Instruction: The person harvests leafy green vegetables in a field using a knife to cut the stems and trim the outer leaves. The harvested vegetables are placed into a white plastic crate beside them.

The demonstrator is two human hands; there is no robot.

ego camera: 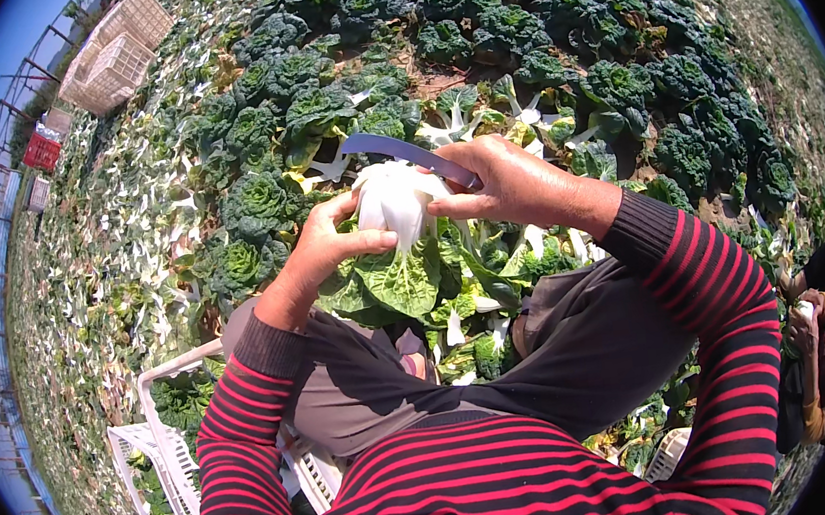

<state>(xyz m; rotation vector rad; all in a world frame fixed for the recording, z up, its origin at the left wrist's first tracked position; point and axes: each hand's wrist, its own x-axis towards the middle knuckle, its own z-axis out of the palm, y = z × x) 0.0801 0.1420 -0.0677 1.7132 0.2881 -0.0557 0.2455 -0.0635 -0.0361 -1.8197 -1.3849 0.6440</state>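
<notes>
Before me a head of leafy greens [393, 203] is held with its thick white stalk base up and its green leaves hanging down. My left hand [328, 244] grips the stalks from the left, the thumb across the front. In my right hand [510, 179] is a knife with a curved blade [397, 147], which points left just above the white base. Fingers of that hand also touch the right side of the stalks. Trimmed leaves with white stalks [454, 328] lie on the ground between my legs.
Dark green heads [465, 37] grow ahead of me. A white plastic crate [175, 364] is at my left, with leafy greens beyond its rim. Pale crates [114, 74] and a red crate [42, 152] stand far left. A co-worker's arm [809, 359] shows at the right edge.
</notes>
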